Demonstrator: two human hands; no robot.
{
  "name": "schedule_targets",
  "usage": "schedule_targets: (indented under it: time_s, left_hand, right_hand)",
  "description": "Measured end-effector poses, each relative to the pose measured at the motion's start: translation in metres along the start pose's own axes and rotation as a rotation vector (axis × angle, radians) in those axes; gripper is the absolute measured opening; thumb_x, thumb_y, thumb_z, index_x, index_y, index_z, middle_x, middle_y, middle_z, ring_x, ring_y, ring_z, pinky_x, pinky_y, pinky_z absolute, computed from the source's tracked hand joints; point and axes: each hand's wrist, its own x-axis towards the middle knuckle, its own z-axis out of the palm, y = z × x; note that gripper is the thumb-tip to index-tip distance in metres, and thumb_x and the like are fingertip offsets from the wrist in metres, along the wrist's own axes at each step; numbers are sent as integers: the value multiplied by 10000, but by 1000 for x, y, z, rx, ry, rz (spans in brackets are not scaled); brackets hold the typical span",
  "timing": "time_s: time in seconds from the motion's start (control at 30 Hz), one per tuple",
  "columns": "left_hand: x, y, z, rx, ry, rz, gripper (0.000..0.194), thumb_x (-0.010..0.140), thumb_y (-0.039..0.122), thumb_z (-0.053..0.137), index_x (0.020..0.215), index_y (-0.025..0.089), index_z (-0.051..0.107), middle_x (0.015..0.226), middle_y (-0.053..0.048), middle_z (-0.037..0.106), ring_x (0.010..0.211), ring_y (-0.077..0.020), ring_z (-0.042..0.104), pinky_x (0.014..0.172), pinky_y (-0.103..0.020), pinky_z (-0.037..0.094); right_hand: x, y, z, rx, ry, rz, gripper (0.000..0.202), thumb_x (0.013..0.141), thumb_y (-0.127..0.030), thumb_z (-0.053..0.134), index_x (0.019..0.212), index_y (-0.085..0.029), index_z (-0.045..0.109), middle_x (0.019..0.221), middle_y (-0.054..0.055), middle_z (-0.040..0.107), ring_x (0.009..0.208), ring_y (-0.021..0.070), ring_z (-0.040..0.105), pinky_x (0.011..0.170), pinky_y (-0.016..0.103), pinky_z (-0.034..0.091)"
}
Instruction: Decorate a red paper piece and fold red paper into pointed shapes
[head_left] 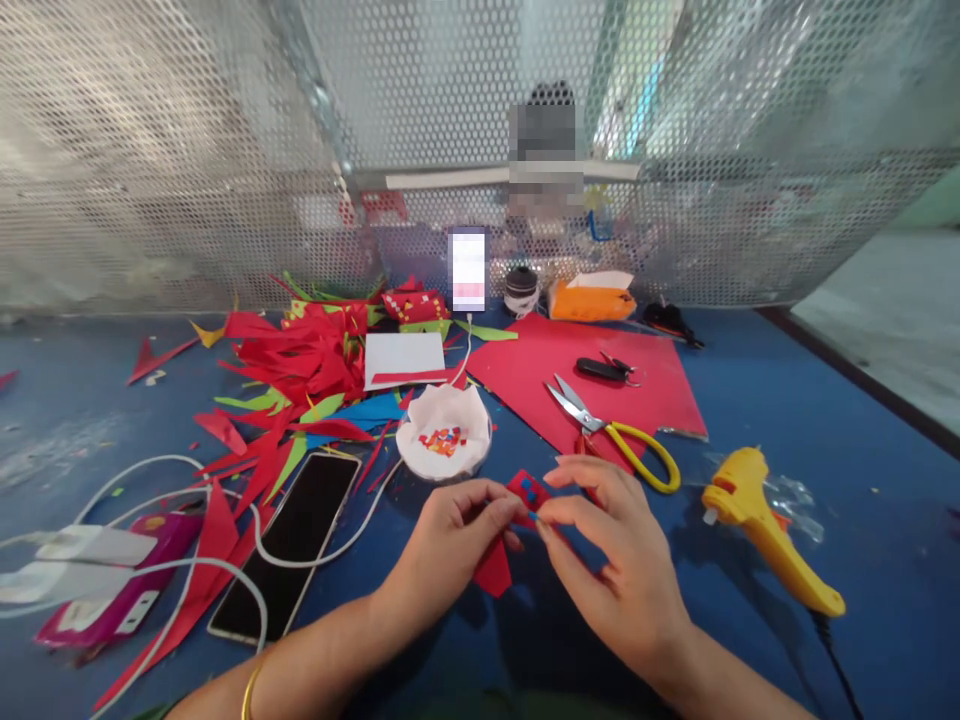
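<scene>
In front of me my left hand [476, 520] is closed on a red paper piece [495, 572] that has small blue squares on its upper part. Thumb and index finger of my right hand [600, 540] pinch a tiny blue paper bit [533, 516] against that red piece; the other fingers are bent and apart. Just beyond the hands stands a bowl lined with white paper [417, 440], holding small orange, red and blue bits. Past my right hand lie yellow-handled scissors [611, 428], their blades apart. Part of the red piece is hidden by my left fingers.
A yellow glue gun [772, 540] lies at right with its black cord. Red sheets [517, 370] carry black keys [604, 370]. Red and green paper scraps [300, 350] pile at left, near a dark phone [292, 550], white cables and a magenta box [82, 620]. A perforated metal screen [420, 90] closes the back.
</scene>
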Motion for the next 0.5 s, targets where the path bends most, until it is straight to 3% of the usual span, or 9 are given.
schedule_targets:
  time_s: [0.3,0.5]
  left_hand:
    - [2,-4,4,-9,33,63,254,743,399,729,720,153,674,592,-3,631,545,-115,589,570,-225,442]
    - [0,-3,4,29,29,82,191,750,342,717,730,157,675,607,-10,640,556,-122,591,585,-242,444]
  right_hand:
    - [0,6,7,-61,72,-128,128,868,-127,588,898,-248,618,1046,69,621,1098,228,604,893,388,504]
    - [0,8,9,-69,82,-131,122,863,-140,588,881,-256,622,1024,70,636,1065,236,627,849,391,527]
